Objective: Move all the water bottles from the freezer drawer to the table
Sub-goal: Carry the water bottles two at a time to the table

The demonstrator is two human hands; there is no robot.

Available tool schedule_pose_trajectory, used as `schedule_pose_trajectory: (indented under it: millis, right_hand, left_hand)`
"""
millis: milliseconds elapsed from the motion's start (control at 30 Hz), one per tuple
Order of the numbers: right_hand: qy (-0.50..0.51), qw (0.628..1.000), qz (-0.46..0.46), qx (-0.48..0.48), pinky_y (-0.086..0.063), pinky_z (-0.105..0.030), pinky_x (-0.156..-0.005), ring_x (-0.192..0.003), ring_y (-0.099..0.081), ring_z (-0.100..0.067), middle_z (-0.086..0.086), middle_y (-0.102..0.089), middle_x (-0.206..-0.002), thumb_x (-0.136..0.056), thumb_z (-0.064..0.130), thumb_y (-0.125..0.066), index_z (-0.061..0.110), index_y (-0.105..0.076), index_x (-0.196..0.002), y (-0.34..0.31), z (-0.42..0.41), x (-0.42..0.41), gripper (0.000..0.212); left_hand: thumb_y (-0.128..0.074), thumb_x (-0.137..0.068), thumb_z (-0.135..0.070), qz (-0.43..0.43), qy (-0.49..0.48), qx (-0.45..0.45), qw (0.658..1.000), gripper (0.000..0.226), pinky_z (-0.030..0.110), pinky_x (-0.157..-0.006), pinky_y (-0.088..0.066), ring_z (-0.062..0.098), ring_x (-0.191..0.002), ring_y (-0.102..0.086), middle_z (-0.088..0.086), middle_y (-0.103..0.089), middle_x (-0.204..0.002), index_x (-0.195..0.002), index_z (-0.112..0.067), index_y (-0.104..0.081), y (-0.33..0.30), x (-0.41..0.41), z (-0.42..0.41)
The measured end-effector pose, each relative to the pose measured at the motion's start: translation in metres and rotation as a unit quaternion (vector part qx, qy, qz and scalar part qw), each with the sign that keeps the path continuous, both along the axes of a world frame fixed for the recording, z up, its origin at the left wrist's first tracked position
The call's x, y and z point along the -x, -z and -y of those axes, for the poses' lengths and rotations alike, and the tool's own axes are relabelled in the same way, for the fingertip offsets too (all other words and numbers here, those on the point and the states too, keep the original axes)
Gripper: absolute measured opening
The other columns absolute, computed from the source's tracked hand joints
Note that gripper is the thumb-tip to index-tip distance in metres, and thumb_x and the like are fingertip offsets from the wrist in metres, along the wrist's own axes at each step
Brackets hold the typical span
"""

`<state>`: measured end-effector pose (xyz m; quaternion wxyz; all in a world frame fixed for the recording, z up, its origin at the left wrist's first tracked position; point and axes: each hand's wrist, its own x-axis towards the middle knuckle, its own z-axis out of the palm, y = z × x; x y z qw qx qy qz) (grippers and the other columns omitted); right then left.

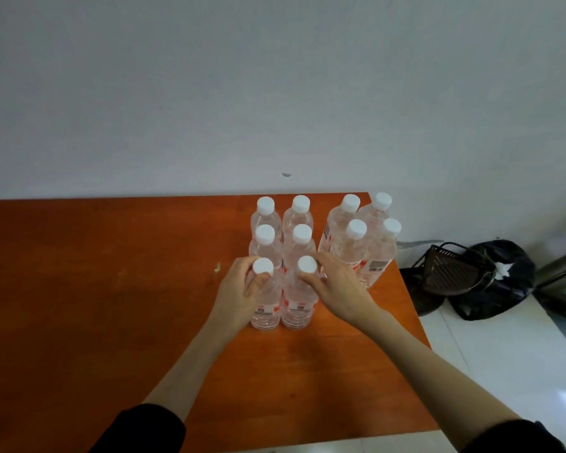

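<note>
Several clear water bottles with white caps stand upright on the orange-brown table (111, 305), grouped near its right side. My left hand (239, 295) grips the neck of the front-left bottle (264, 308), just under its cap. My right hand (337, 286) holds the neck of the front-right bottle (297, 308) beside it. Both bottles stand on the table top, touching each other. Behind them are two rows of two bottles (283, 230), and a cluster of several more bottles (366, 243) at the table's right edge. The freezer drawer is out of view.
A pale wall runs behind the table. On the white floor to the right lie a black bag (497, 282) and a dark basket (448, 269). The table's right edge (415, 315) runs close to my right forearm. A small scrap (217, 267) lies on the table.
</note>
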<state>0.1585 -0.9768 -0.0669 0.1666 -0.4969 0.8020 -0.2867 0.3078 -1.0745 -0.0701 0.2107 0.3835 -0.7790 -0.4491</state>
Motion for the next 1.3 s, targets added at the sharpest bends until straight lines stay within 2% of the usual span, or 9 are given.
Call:
schedule_pose_trajectory:
  millis: [267,400,600,700,800,867,967,1133,1300]
  right_hand:
    - [0.025,0.999,0.036,-0.002,-0.047,-0.034,-0.097,-0.113,-0.052,-0.016,-0.001,-0.054,-0.125,-0.087,0.04,-0.056,0.02,-0.046,-0.126,-0.002,-0.003,-0.007,0.044]
    - [0.02,0.999,0.047,-0.007,-0.042,-0.034,-0.101,-0.122,-0.049,-0.017,-0.002,-0.049,-0.135,-0.087,0.04,-0.056,0.019,-0.039,-0.134,-0.017,-0.014,-0.009,0.054]
    - [0.106,0.992,-0.051,0.045,-0.042,-0.035,-0.099,-0.123,-0.048,-0.022,-0.006,-0.048,-0.137,-0.091,0.037,-0.05,0.018,-0.038,-0.133,-0.068,-0.081,0.014,0.048]
    - [0.144,0.979,-0.143,0.033,-0.033,-0.034,-0.105,-0.131,-0.039,-0.023,-0.006,-0.039,-0.144,-0.093,0.042,-0.045,0.017,-0.028,-0.142,-0.099,-0.141,0.036,0.058]
    - [0.212,0.944,-0.252,-0.017,-0.017,-0.043,-0.117,-0.142,-0.018,-0.022,-0.003,-0.019,-0.155,-0.091,0.053,-0.039,0.021,-0.01,-0.147,-0.125,-0.216,0.052,0.071]
    - [0.26,0.915,-0.303,-0.057,-0.004,-0.051,-0.118,-0.146,-0.002,-0.021,0.0,-0.003,-0.158,-0.088,0.06,-0.034,0.026,0.002,-0.147,-0.141,-0.274,0.056,0.077]
    - [0.328,0.868,-0.359,-0.101,0.003,-0.056,-0.115,-0.145,0.012,-0.022,0.001,0.012,-0.157,-0.084,0.067,-0.034,0.031,0.011,-0.145,-0.166,-0.367,0.049,0.084]
    - [0.421,0.795,-0.403,-0.171,0.009,-0.06,-0.11,-0.143,0.02,-0.025,0.001,0.02,-0.155,-0.079,0.074,-0.033,0.036,0.015,-0.143,-0.19,-0.519,0.024,0.089]
    - [0.515,0.74,-0.374,-0.216,0.009,-0.062,-0.109,-0.143,0.02,-0.026,0.004,0.031,-0.147,-0.079,0.074,-0.032,0.036,0.016,-0.143,-0.192,-0.648,-0.017,0.089]
  left_hand:
    - [-0.052,-0.091,-0.028,0.04,0.038,0.005,0.998,0.033,0.024,-0.088,-0.04,0.004,-0.106,-0.045,-0.004,-0.05,-0.122,-0.122,-0.018,-0.047,-0.007,0.004,0.006]
    - [-0.053,-0.09,-0.027,0.044,0.044,0.075,0.995,0.036,0.028,-0.095,-0.04,0.008,-0.111,-0.045,-0.001,-0.049,-0.13,-0.124,-0.02,-0.045,-0.026,0.01,-0.004]
    - [-0.047,-0.091,-0.04,0.029,0.136,0.222,0.965,0.046,0.035,-0.107,-0.03,0.013,-0.132,-0.033,-0.003,-0.037,-0.143,-0.133,-0.025,-0.038,-0.073,0.043,-0.044]
    - [-0.042,-0.092,-0.044,0.025,0.196,0.297,0.934,0.053,0.035,-0.112,-0.019,0.014,-0.14,-0.02,-0.003,-0.026,-0.151,-0.14,-0.026,-0.029,-0.102,0.081,-0.083]
    - [-0.038,-0.092,-0.049,0.029,0.252,0.36,0.898,0.064,0.039,-0.115,-0.002,0.016,-0.144,0.002,-0.005,-0.004,-0.157,-0.145,-0.032,-0.008,-0.128,0.118,-0.136]
    - [-0.03,-0.09,-0.057,0.016,0.281,0.42,0.863,0.068,0.044,-0.114,0.006,0.017,-0.144,0.01,-0.006,0.005,-0.157,-0.145,-0.034,0.003,-0.145,0.138,-0.179]
    - [-0.015,-0.081,-0.066,-0.011,0.312,0.488,0.815,0.075,0.05,-0.112,0.012,0.021,-0.142,0.018,-0.005,0.014,-0.156,-0.143,-0.035,0.014,-0.166,0.162,-0.253]
    - [-0.01,-0.077,-0.067,-0.075,0.381,0.523,0.758,0.078,0.057,-0.111,0.01,0.026,-0.143,0.014,-0.001,0.01,-0.157,-0.144,-0.034,0.01,-0.182,0.184,-0.39]
    - [-0.006,-0.074,-0.069,-0.124,0.46,0.507,0.719,0.08,0.057,-0.11,0.01,0.026,-0.143,0.015,-0.001,0.011,-0.157,-0.144,-0.034,0.011,-0.184,0.187,-0.524]
